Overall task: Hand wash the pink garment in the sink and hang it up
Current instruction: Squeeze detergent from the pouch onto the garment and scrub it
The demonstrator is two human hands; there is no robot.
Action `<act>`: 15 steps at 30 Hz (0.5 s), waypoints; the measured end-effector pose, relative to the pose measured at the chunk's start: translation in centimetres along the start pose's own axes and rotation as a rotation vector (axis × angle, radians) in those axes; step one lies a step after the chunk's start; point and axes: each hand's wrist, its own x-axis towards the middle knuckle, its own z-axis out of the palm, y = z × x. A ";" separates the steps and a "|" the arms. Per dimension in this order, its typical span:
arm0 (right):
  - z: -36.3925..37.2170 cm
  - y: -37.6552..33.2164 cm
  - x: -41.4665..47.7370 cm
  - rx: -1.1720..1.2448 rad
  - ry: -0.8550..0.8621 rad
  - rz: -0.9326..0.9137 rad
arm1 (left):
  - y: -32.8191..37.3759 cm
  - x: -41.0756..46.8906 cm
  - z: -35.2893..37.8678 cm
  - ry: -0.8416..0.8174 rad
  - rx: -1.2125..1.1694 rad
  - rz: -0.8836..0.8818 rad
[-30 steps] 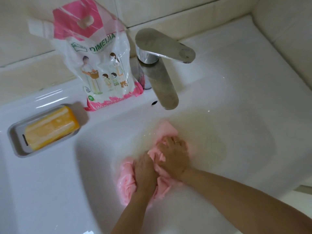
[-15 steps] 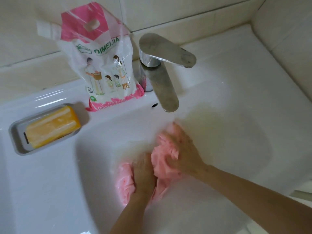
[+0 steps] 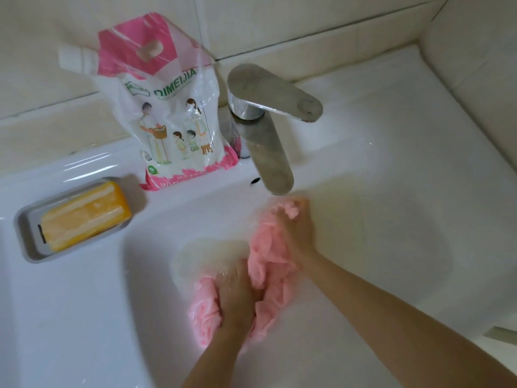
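Head view: the left hand presses down, knuckles up, with its fingers curled into the near end of the pink garment in the sink. Beyond it, the right hand clutches the far bunch, forearm stretched, just below the faucet.

A home bathroom is shown. A white ceramic sink is set against beige wall tiles. A chrome single-lever faucet is mounted at the back rim. A pink-and-white laundry detergent pouch is propped against the wall, and a yellow soap bar is kept in a grey dish on the ledge. A wet pink garment is seen in the basin.
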 end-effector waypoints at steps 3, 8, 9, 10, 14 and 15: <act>-2.8 1.5 -2.1 -0.198 -0.077 -0.413 | 0.4 0.5 -0.4 0.008 -0.006 -0.007; 1.2 5.0 -5.4 -0.759 -0.173 -0.607 | -0.5 0.4 0.6 0.111 -0.526 -0.316; 1.8 5.1 -5.1 -0.787 -0.163 -0.617 | -0.4 0.4 0.7 0.050 -0.492 -0.357; 2.4 4.8 -4.4 -0.811 -0.136 -0.635 | -0.4 0.6 1.0 -0.006 -0.445 -0.342; 3.9 2.1 -1.4 -0.850 -0.034 -0.451 | -0.3 0.9 1.1 0.065 -0.299 -0.154; 4.0 1.0 -1.1 -0.825 0.008 -0.379 | -0.2 0.8 0.9 0.076 -0.222 -0.135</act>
